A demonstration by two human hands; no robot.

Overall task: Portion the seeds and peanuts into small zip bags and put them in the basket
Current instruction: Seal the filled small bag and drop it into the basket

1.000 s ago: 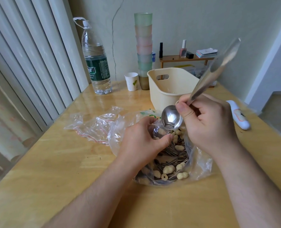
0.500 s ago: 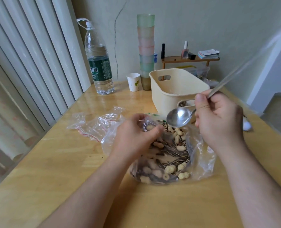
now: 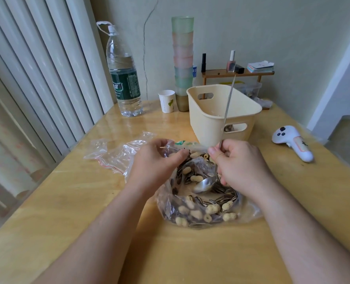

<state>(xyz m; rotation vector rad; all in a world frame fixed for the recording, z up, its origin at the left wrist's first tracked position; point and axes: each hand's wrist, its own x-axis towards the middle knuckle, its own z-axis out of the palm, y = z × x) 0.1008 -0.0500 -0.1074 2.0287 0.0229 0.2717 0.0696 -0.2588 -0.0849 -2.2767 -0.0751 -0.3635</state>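
Left hand [image 3: 157, 160] pinches the floppy, slippery bag [image 3: 200, 201] rim — right hand [image 3: 239, 162] grips the spoon [image 3: 205, 184], scooping loose seeds.

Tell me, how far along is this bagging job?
Something already sits in the basket, glimpsed through its handle slot, perhaps a filled bag. Right now the left hand holds the big bag open while the right hand dips the spoon into the mix. Plenty of seeds and peanuts remain, and empty zip bags wait alongside.
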